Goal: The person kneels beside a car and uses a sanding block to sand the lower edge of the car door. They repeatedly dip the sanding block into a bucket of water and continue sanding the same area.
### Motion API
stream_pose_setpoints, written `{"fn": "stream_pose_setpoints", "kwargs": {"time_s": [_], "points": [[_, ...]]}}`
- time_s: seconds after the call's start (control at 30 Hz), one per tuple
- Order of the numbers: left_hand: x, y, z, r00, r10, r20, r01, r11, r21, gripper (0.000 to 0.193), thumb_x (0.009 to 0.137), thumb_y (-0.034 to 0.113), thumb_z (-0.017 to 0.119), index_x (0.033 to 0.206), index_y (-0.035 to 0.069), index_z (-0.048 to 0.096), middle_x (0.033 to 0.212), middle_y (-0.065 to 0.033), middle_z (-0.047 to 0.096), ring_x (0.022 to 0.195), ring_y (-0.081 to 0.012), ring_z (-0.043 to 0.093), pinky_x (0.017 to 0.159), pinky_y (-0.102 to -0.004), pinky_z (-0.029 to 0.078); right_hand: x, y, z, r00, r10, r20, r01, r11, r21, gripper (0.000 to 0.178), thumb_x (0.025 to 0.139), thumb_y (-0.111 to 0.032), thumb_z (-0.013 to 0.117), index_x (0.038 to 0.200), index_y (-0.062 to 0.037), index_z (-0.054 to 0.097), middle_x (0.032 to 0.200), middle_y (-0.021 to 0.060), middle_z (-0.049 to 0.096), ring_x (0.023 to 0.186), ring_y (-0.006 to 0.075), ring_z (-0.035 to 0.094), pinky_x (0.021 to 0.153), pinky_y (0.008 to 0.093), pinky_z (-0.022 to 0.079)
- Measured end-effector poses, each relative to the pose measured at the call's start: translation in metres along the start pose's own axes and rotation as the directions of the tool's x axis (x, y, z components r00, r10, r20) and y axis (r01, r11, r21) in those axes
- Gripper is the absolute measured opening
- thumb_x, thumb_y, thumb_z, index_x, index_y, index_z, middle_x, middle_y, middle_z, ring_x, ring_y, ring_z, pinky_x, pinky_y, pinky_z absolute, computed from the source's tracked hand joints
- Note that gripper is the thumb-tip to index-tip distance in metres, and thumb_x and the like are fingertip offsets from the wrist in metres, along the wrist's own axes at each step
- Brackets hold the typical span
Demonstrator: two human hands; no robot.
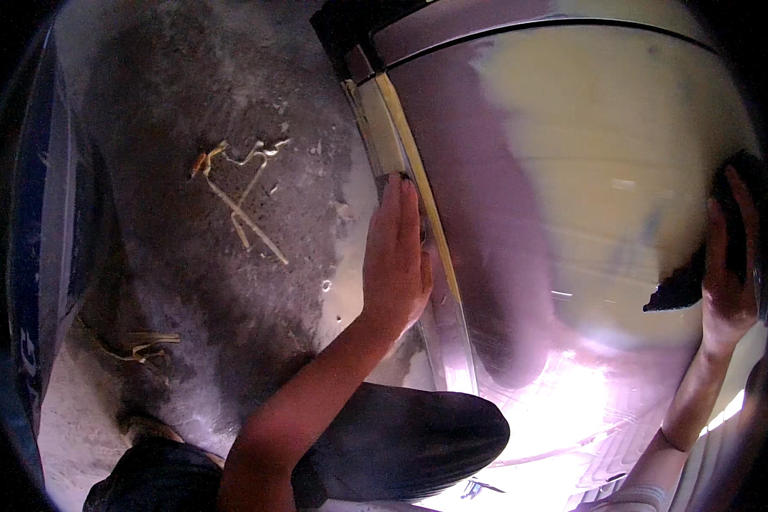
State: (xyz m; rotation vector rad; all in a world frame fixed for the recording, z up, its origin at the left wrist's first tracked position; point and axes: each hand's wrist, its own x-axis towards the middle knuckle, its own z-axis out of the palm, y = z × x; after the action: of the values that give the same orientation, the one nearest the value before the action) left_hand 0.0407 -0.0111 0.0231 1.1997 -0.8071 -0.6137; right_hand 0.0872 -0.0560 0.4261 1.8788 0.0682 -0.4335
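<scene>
A glossy car body panel (486,196) fills the right half, with a broad pale yellow patch (593,171) on its purplish-grey paint. Along its left side runs a trim strip edged with yellow masking tape (422,183). My left hand (397,256) lies flat on that strip, fingers stretched out together; whether anything is beneath the palm is hidden. At the far right, my right hand (730,273) presses a black sheet with a ragged edge (678,288), resembling sandpaper, against the panel. Part of this sheet is lost in the dark rim.
Crumpled strips of tape (243,213) litter the stained concrete floor (171,102) to the left, with another scrap (145,343) nearer me. A blue object (38,230) stands along the left rim. My dark-clothed knee (410,439) is close beside the panel. Bright light glares off the lower panel.
</scene>
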Motion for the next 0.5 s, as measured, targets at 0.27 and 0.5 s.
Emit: {"fn": "stream_pose_setpoints", "kwargs": {"time_s": [0.27, 0.5], "points": [[0.069, -0.010, -0.048, 0.965, 0.044, -0.257, -0.016, 0.994, 0.109, 0.064, 0.092, 0.007, 0.051, 0.151, -0.002, 0.027, 0.150, -0.0239, 0.036, 0.131, -0.0419, 0.043, 0.110, -0.0483, 0.033, -0.003, -0.002, -0.002, 0.998, 0.028, 0.064, -0.030, 0.999, 0.032, 0.030, 0.086, -0.008, 0.072, 0.116, -0.0041, 0.068, 0.118, 0.0053, 0.069, 0.108, 0.0220, 0.064, 0.098, 0.0334, 0.049], [0.036, 0.010, -0.058, 0.660, -0.751, 0.003, 0.335, 0.291, -0.896, 0.060, 0.095, 0.010, 0.054, 0.151, 0.012, 0.033, 0.127, -0.0155, 0.057, 0.111, -0.0252, 0.059, 0.086, -0.0414, 0.052, -0.005, -0.003, -0.003, 0.992, 0.089, 0.095, -0.095, 0.994, 0.062, 0.032, 0.087, -0.004, 0.071, 0.118, -0.0019, 0.067, 0.122, 0.0060, 0.069, 0.111, 0.0206, 0.065, 0.100, 0.0323, 0.050]]}}
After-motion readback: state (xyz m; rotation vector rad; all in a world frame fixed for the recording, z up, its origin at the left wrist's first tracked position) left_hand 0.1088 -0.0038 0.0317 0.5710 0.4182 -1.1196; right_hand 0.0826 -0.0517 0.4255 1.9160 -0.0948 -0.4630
